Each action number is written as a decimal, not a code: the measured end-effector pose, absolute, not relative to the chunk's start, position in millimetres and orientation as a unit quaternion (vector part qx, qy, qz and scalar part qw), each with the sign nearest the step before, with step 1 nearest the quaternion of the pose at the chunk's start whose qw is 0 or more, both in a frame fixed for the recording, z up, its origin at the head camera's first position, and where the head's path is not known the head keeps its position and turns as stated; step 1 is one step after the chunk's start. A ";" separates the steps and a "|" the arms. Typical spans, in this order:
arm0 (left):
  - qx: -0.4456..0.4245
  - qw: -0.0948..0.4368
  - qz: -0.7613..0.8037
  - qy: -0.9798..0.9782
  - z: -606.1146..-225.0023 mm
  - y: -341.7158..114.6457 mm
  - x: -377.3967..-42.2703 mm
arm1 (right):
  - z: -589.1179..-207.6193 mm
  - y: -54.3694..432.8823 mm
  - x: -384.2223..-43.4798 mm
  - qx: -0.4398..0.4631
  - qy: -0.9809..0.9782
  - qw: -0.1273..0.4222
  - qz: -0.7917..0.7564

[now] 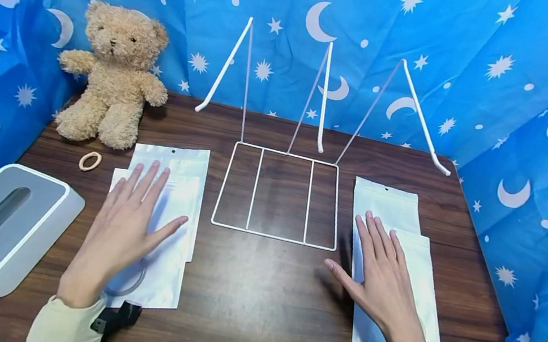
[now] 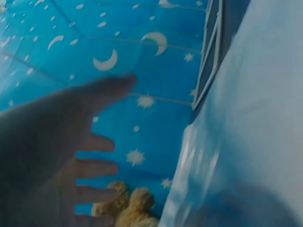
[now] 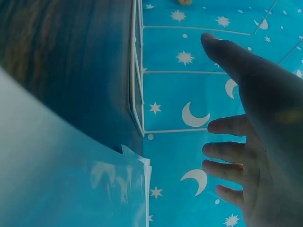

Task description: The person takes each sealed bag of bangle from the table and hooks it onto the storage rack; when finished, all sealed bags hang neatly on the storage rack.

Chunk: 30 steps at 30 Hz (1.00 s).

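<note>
Beneath 2 spread hands (image 1: 126,224) lie overlapping white pouches (image 1: 165,274).

Four flat, shiny white bags lie on the brown worktop (image 1: 262,306), two on each side. On the left, the near bag (image 1: 164,289) sits on top of the far bag (image 1: 190,163), which pokes out at the far end and has a little hole there. On the right, the near bag (image 1: 419,260) also covers part of the far bag (image 1: 388,200), which has a little hole too. This right pair tilts a bit.
</note>
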<state>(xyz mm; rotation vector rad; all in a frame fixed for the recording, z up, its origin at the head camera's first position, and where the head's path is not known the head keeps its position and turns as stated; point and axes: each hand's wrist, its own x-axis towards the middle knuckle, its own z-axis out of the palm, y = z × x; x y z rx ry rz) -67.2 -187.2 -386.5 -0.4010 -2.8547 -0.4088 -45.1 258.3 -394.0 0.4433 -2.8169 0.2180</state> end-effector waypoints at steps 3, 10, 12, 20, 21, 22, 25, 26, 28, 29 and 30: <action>-0.104 0.106 -0.149 -0.978 -383.6 -197.4 -65.7 | -396.1 257.7 -43.1 0.149 -0.976 0.132 0.081; -0.008 0.099 -0.171 -0.980 -383.6 -220.5 -62.2 | -402.2 257.8 -48.8 0.151 -0.975 0.121 0.111; 0.030 0.075 -0.168 -0.982 -385.0 -224.9 -60.9 | -404.4 257.5 -53.8 0.156 -0.974 0.114 0.119; 0.090 0.002 -0.183 -0.979 -391.8 -236.5 -59.1 | -415.7 253.1 -70.1 0.155 -0.970 0.068 0.174; 0.088 -0.002 -0.186 -0.979 -392.8 -237.4 -59.6 | -417.2 252.4 -71.7 0.156 -0.969 0.069 0.177; 0.086 -0.005 -0.190 -0.978 -393.8 -238.1 -60.3 | -418.7 252.0 -73.0 0.159 -0.968 0.072 0.179; 0.081 -0.008 -0.213 -0.974 -395.1 -237.7 -62.6 | -423.7 250.8 -77.2 0.169 -0.964 0.089 0.184; 0.082 -0.008 -0.223 -0.971 -395.1 -237.1 -63.5 | -425.4 250.6 -78.4 0.170 -0.963 0.093 0.186; 0.089 -0.002 -0.239 -0.967 -394.2 -235.2 -64.8 | -428.2 250.2 -80.0 0.172 -0.962 0.096 0.189; 0.094 0.003 -0.249 -0.964 -393.3 -233.6 -64.9 | -429.6 250.1 -80.4 0.171 -0.962 0.095 0.190; 0.100 0.008 -0.259 -0.961 -392.5 -232.4 -64.7 | -431.0 250.2 -80.5 0.170 -0.963 0.093 0.189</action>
